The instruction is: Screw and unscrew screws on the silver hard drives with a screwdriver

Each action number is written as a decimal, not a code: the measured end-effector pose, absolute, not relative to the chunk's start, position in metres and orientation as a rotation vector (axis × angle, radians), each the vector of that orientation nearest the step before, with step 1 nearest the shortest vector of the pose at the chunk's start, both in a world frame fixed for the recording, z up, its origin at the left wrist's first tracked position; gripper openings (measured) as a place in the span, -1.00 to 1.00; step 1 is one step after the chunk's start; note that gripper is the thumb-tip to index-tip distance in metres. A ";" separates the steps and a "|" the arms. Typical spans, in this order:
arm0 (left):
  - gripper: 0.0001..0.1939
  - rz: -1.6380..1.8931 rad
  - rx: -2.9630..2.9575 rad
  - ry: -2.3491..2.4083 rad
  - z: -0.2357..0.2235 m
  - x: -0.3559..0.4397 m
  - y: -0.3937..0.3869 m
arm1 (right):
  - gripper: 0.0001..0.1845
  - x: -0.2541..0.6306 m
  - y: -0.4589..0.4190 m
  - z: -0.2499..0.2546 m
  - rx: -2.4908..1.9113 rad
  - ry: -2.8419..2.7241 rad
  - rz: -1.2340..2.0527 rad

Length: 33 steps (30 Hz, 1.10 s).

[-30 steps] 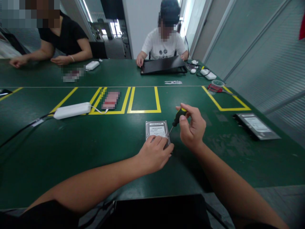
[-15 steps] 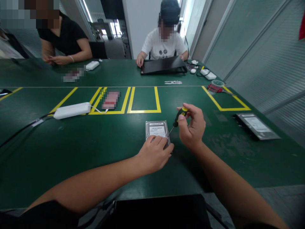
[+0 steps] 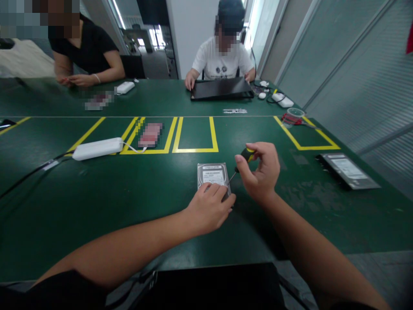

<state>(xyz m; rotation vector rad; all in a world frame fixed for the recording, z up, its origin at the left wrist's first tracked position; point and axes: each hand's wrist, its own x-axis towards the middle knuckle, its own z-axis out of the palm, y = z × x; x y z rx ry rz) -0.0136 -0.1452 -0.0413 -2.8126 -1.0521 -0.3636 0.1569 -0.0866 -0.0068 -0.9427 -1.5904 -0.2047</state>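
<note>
A silver hard drive (image 3: 213, 173) with a white label lies flat on the green table (image 3: 155, 189) in front of me. My left hand (image 3: 209, 206) rests over its near end, fingers curled around the edges and covering that part. In my right hand (image 3: 262, 170) is a black-and-yellow screwdriver (image 3: 248, 154), held tilted by the handle. Its thin shaft slants down to the drive's right edge, close to my left fingers; whether the tip sits in a screw I cannot tell.
Another hard drive (image 3: 350, 170) lies to the right. Behind it stands a clear plastic cup (image 3: 294, 115) beside a red-handled tool. A white power strip (image 3: 97, 149) with a cable is on the left, near a blurred phone (image 3: 150, 134). Across the table, one person holds a black panel (image 3: 222, 89); another sits left.
My right fingers and thumb have shifted around the screwdriver handle, the thumb moving left across it. My left hand and the hard drive have stayed in place.
</note>
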 end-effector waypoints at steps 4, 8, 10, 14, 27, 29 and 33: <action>-0.68 -0.354 -2.817 -1.049 -0.041 -0.013 -0.145 | -0.65 0.159 -0.089 -0.011 -0.954 -1.634 -0.087; -0.67 -0.341 -2.820 -1.053 -0.042 -0.013 -0.145 | -0.64 0.160 -0.089 -0.011 -0.928 -1.652 -0.064; -0.68 -0.336 -2.820 -1.062 -0.042 -0.013 -0.145 | -0.65 0.159 -0.088 -0.010 -0.905 -1.643 -0.138; -0.68 -0.337 -2.822 -1.057 -0.042 -0.014 -0.145 | -0.66 0.158 -0.086 -0.007 -0.932 -1.615 -0.246; -0.68 -0.363 -2.822 -1.038 -0.041 -0.014 -0.145 | -0.61 0.160 -0.089 -0.016 -0.907 -1.619 -0.008; -0.68 -0.364 -2.822 -1.042 -0.041 -0.014 -0.145 | -0.66 0.159 -0.088 -0.015 -0.899 -1.623 -0.041; -0.68 -0.360 -2.822 -1.044 -0.043 -0.014 -0.145 | -0.66 0.158 -0.085 -0.010 -0.891 -1.613 -0.203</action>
